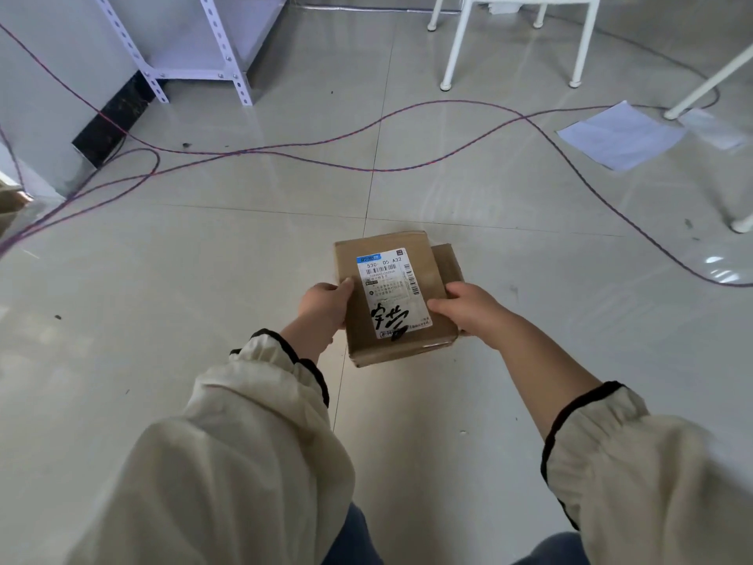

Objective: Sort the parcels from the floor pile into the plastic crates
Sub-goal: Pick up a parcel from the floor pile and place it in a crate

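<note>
Parcel: brown corrugated cardboard box (395,299), rectangular, edges slightly crushed, held in mid-air above the floor at centre of view, top face tilted towards the camera.
Label: white printed paper shipping label (387,279) stuck flat on the top face, with a blue header strip, barcodes and thick black marker scrawl over its lower part.
Second piece: flat brown cardboard piece (446,263) showing from under the box's right edge and touching it; whether it is a separate parcel cannot be told.
Left hand (326,305): grasping the box's left side, thumb laid on the top face beside the label, fingers hidden underneath.
Right hand (468,311): grasping the box's right side, thumb lying on the label's right margin, fingers curled round the edge.
Sleeves: loose cream fabric sleeves (260,401), gathered at black elastic cuffs.
Floor: glossy pale grey tiles (203,279) with thin grout lines, scuffs and dark specks.
Cables: purple-and-red braided cables (366,169) looping across the tiles beyond the box.
Shelving: white perforated angle-steel frame (228,55), far left.
Furniture legs: white tubular metal legs (452,46) with round feet, far right.
Paper: white loose sheet (619,134) lying flat near those legs.
</note>
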